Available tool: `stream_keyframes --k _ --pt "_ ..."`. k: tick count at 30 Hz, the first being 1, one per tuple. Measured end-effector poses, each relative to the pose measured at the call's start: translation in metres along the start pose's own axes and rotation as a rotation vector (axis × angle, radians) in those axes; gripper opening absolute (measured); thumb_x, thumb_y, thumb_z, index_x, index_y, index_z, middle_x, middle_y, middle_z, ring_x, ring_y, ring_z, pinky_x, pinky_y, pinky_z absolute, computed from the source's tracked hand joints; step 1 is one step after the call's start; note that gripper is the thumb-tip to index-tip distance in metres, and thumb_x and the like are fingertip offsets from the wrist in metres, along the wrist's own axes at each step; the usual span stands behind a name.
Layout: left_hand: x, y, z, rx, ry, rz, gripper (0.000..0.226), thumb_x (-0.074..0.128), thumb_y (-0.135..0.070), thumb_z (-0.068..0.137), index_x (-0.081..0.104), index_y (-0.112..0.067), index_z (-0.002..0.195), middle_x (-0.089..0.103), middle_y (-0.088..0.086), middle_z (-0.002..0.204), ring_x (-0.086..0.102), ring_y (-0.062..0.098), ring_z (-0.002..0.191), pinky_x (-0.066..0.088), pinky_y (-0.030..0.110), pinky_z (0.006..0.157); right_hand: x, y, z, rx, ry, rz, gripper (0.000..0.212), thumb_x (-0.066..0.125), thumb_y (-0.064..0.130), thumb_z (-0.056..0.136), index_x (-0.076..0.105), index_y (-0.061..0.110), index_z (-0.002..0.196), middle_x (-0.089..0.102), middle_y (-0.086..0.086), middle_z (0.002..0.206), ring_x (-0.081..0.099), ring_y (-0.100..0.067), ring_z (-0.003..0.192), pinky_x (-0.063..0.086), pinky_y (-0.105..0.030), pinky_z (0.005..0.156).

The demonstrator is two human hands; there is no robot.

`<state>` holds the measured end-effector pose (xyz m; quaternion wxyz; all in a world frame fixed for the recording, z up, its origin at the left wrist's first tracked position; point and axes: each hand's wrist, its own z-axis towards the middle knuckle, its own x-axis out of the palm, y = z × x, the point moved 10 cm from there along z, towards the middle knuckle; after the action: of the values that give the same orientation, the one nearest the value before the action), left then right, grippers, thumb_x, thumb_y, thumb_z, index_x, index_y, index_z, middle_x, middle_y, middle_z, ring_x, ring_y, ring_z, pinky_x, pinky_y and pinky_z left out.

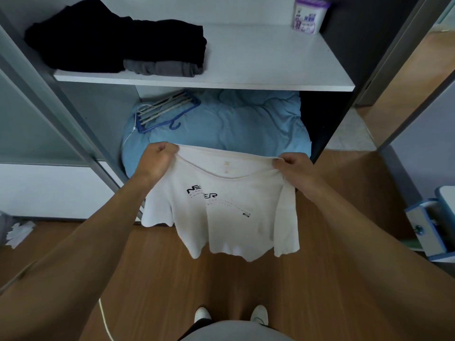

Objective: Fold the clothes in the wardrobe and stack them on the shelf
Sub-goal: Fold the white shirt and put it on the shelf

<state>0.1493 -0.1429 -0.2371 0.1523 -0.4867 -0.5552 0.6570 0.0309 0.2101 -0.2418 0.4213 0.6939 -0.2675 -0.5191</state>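
A white T-shirt (229,217) with black print hangs in the air in front of the wardrobe, spread by its shoulders. My left hand (157,156) grips its left shoulder and my right hand (293,166) pinches its right shoulder, so the collar is stretched between them. The white shelf (270,60) above carries a pile of black clothes (103,38) at its left, with folded grey clothes (162,67) under the pile's front edge.
A purple-and-white container (309,14) stands at the shelf's back right. Below the shelf lies a light blue duvet (246,121) with a blue hanger (162,112) on it. A blue and white stand (428,230) sits at the right on the wooden floor (152,271).
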Motion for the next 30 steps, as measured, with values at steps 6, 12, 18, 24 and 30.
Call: stream_keyframes --k 6,12,18,24,30 --pt "-0.001 -0.007 -0.005 0.084 -0.1 -0.07 0.023 0.054 -0.023 0.089 0.048 -0.014 0.069 0.036 -0.006 0.06 0.032 0.007 0.054 0.028 0.025 0.052 -0.001 0.001 -0.006 0.058 -0.138 -0.148 0.026 0.053 0.017 0.088 0.058 0.001 0.069 0.055 -0.008 0.065 0.047 -0.022 0.061 0.038 -0.032 0.058" --pt "-0.003 -0.018 -0.008 0.115 -0.046 -0.07 0.02 0.054 -0.028 0.083 0.048 -0.015 0.069 0.035 -0.005 0.062 0.032 0.004 0.054 0.027 0.022 0.053 0.019 -0.011 -0.011 0.318 0.001 0.214 0.026 0.049 0.03 0.091 0.042 0.019 0.069 0.038 0.003 0.067 0.038 -0.012 0.062 0.028 -0.029 0.058" --pt "0.011 0.004 -0.016 0.055 0.328 0.061 0.053 0.063 -0.059 0.082 0.051 -0.007 0.078 0.053 0.01 0.077 0.053 0.022 0.071 0.036 0.036 0.071 0.043 -0.006 -0.019 0.168 0.41 0.228 0.022 0.066 0.031 0.094 0.064 0.026 0.115 0.076 0.006 0.103 0.069 -0.015 0.097 0.055 -0.022 0.078" --pt "0.041 0.022 -0.028 0.0 0.594 0.275 0.027 0.078 -0.031 0.084 0.062 -0.022 0.104 0.071 0.004 0.1 0.066 0.024 0.099 0.052 0.039 0.087 0.018 -0.012 -0.015 0.118 0.197 -0.024 0.028 0.053 0.002 0.092 0.053 0.019 0.115 0.061 0.0 0.105 0.059 -0.016 0.098 0.05 -0.025 0.076" --pt "0.065 0.001 -0.035 -0.054 0.364 0.05 0.018 0.067 -0.032 0.094 0.071 -0.018 0.104 0.076 0.005 0.1 0.072 0.027 0.094 0.055 0.042 0.09 0.003 -0.012 -0.023 0.177 -0.082 0.09 0.024 0.06 0.017 0.093 0.061 -0.004 0.106 0.062 -0.017 0.088 0.055 -0.021 0.078 0.045 -0.031 0.065"
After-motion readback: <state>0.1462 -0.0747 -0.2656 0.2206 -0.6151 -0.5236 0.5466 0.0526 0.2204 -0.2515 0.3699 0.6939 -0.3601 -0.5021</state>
